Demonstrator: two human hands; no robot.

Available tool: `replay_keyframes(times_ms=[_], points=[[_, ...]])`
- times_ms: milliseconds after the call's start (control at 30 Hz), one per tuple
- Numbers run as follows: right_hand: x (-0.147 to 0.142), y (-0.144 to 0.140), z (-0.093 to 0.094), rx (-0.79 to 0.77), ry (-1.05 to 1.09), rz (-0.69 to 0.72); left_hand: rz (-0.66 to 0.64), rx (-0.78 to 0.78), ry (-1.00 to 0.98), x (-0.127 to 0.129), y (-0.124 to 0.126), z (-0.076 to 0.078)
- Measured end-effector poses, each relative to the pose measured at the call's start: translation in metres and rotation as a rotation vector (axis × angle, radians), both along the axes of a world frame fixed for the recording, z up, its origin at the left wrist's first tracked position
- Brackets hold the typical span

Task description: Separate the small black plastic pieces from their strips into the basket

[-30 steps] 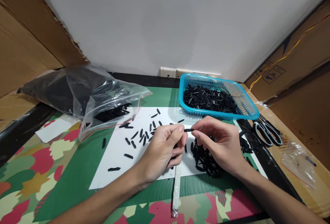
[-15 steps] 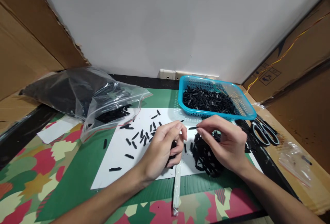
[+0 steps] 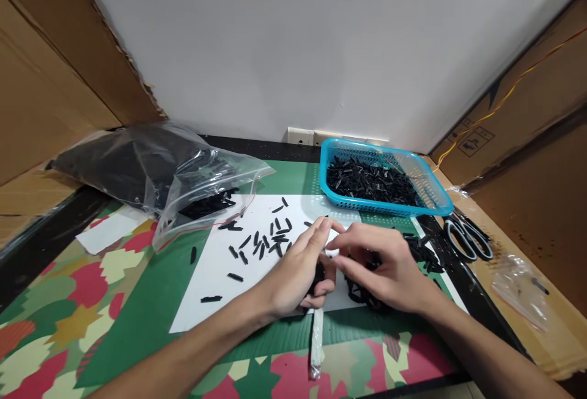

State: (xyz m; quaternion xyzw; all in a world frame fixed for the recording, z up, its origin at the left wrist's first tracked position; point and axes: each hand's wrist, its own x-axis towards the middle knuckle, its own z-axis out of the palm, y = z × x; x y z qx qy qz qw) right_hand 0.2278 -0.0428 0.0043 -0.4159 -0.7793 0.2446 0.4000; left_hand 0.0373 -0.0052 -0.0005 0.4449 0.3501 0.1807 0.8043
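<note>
Left grip [image 3: 298, 270] curls round black pieces [image 3: 318, 275] — right grip [image 3: 387, 264] unclear — while blue basket [image 3: 385, 207] and clear bag [image 3: 172, 191] hold more.

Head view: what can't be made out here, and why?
All in the head view:
- How many black pieces the left hand holds: its curled fingers hide them.
- Whether the right hand pinches anything: too small and blurred to tell.
- The heap's full extent: the right hand covers part.
- The printed marks: too small; their cardboard box is cut off by the right edge.
</note>
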Motion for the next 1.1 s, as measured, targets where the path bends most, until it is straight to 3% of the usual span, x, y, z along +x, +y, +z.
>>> replay_keyframes(times_ms=[100, 200, 400, 500, 633, 833, 1100], points=[[-0.006, -0.002, -0.003, -0.052, -0.003, 0.14, -0.039, -0.01, -0.017, 0.0, -0.003, 0.001], [-0.004, 0.002, -0.004, -0.061, 0.037, 0.164, -0.061, 0.01, -0.038, 0.001, -0.003, 0.004], [0.002, 0.006, -0.003, -0.059, 0.218, -0.085, 0.104, 0.085, -0.112, 0.001, 0.005, 0.005], [0.003, 0.008, -0.006, -0.111, 0.449, -0.167, 0.087, 0.132, -0.159, -0.001, 0.008, 0.004], [0.003, 0.011, -0.009, -0.187, 0.625, -0.148, 0.032, 0.118, -0.194, -0.002, 0.006, 0.005], [0.001, 0.011, -0.013, -0.229, 0.619, -0.141, 0.034, 0.102, -0.232, 0.0, 0.005, 0.002], [0.003, 0.011, -0.016, -0.145, 0.447, -0.181, 0.099, 0.133, -0.222, 0.0, 0.007, 0.002]])
